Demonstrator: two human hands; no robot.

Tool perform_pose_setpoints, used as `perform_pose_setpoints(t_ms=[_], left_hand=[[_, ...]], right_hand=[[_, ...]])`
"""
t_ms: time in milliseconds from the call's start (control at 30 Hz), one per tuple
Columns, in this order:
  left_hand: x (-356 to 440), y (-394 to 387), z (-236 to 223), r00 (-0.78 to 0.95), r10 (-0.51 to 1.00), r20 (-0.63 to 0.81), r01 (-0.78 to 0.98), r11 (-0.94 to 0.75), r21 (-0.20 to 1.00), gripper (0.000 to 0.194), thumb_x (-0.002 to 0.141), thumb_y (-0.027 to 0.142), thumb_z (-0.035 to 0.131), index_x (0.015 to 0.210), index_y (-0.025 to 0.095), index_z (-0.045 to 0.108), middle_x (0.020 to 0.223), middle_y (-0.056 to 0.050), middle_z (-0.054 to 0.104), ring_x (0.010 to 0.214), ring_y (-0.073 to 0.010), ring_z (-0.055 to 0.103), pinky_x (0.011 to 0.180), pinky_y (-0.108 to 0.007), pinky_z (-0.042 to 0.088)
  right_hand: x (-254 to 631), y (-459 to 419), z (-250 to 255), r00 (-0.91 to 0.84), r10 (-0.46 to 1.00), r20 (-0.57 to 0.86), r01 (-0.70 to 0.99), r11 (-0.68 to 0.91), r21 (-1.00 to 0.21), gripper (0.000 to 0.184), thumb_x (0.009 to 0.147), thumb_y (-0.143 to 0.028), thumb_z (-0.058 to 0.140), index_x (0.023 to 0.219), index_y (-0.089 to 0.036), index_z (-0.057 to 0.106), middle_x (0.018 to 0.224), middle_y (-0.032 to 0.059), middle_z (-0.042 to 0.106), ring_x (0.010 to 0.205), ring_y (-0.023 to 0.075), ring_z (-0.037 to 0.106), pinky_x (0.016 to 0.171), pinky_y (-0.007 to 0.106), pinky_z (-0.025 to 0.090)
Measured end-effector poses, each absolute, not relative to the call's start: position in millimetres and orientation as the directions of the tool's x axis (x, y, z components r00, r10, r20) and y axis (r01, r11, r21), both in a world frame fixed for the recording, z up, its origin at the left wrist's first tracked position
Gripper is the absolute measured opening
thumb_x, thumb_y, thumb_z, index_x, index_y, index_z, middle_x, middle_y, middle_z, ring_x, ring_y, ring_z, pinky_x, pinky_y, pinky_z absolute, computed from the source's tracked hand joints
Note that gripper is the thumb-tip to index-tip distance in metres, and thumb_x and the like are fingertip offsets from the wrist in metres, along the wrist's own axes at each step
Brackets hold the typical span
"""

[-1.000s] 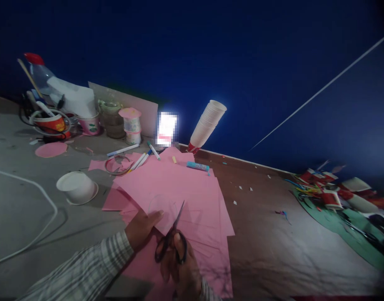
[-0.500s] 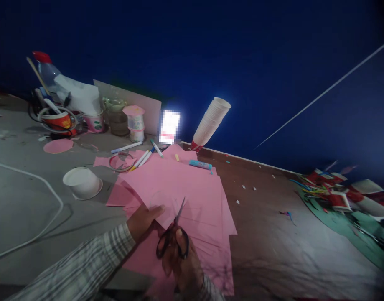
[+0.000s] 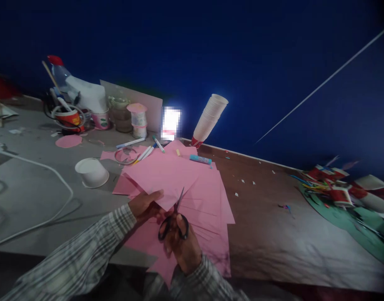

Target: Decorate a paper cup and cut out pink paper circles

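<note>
Between thumb and fingers, my left hand [image 3: 146, 205] pinches the near edge of a pink paper sheet [image 3: 171, 173]. The sheet's corner is lifted toward me. My right hand [image 3: 182, 246] grips a pair of scissors [image 3: 178, 205], with a thumb in one dark handle loop. The blades point away from me and meet the sheet's right edge; whether they are parted is hard to make out. More pink sheets [image 3: 215, 209] lie stacked and fanned out beneath both hands. A pink scrap [image 3: 165, 267] hangs near the table's front edge.
An upturned white paper cup [image 3: 93, 173] stands left, near a white cable [image 3: 60, 179]. Markers [image 3: 147, 154], a tape roll [image 3: 126, 156] and a blue glue stick [image 3: 200, 159] lie behind the sheets. A tall cup stack [image 3: 209, 119] leans by the wall. Craft pieces [image 3: 342, 192] cluster at the right.
The view has shifted slightly, so things on the left sit further right. My left hand has moved a little back along the sheet's edge. The scissors stay at the paper.
</note>
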State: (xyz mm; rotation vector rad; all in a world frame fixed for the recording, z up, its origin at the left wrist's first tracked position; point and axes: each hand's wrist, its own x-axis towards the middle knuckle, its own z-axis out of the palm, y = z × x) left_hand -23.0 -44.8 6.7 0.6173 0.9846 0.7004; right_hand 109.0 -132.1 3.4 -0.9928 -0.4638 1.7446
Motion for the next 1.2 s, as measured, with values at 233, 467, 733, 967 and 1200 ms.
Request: perform_pose_setpoints(t_ms=[233,467,733,967,1200], left_hand=[[-22,-47,2,0.456,0.752,-0.477,-0.272,0.628,0.729,0.029,0.08,0.035,0.064,0.065,0.01,0.062,0.047,-0.004,0.062,0.041,-0.0122,0.056,0.043,-0.022,0.044],[-22,-46,-1,0.483,0.732,-0.48,-0.254,0.642,0.723,0.043,0.064,0.049,0.077,0.062,0.009,0.062,0.048,-0.005,0.063,0.044,-0.0141,0.058,0.045,-0.024,0.047],[-22,-44,-4,0.501,0.726,-0.471,-0.259,0.646,0.718,0.048,0.056,0.053,0.081,0.062,0.008,0.065,0.048,-0.005,0.064,0.044,-0.0155,0.06,0.045,-0.025,0.05],[-21,-42,-8,0.487,0.753,-0.444,-0.291,0.619,0.73,0.039,0.063,0.046,0.08,0.064,0.009,0.065,0.051,-0.005,0.065,0.04,-0.0143,0.057,0.041,-0.026,0.049],[-22,-45,-13,0.467,0.778,-0.421,-0.328,0.594,0.735,0.037,0.066,0.044,0.078,0.066,0.01,0.064,0.049,-0.003,0.063,0.037,-0.0115,0.053,0.039,-0.023,0.045]], right_hand=[[108,-134,3,-0.116,0.919,-0.378,-0.562,-0.374,-0.737,0.054,0.073,-0.064,0.065,0.085,-0.011,0.064,0.059,0.0022,0.066,0.029,0.0064,0.047,0.027,0.015,0.032],[109,-132,-4,-0.142,0.917,-0.374,-0.587,-0.382,-0.713,0.054,0.069,-0.066,0.068,0.083,-0.014,0.062,0.063,0.0013,0.067,0.03,0.0076,0.05,0.027,0.017,0.036],[109,-132,-6,-0.159,0.911,-0.38,-0.603,-0.394,-0.693,0.054,0.068,-0.067,0.068,0.082,-0.015,0.063,0.064,0.0031,0.068,0.031,0.0081,0.052,0.029,0.016,0.036],[114,-131,-8,-0.184,0.903,-0.389,-0.619,-0.414,-0.668,0.054,0.066,-0.069,0.068,0.077,-0.016,0.063,0.062,0.0023,0.068,0.031,0.0075,0.05,0.029,0.015,0.035],[115,-133,-7,-0.146,0.911,-0.385,-0.579,-0.394,-0.714,0.048,0.069,-0.063,0.07,0.081,-0.017,0.062,0.062,0.0002,0.067,0.031,0.006,0.049,0.029,0.014,0.034]])
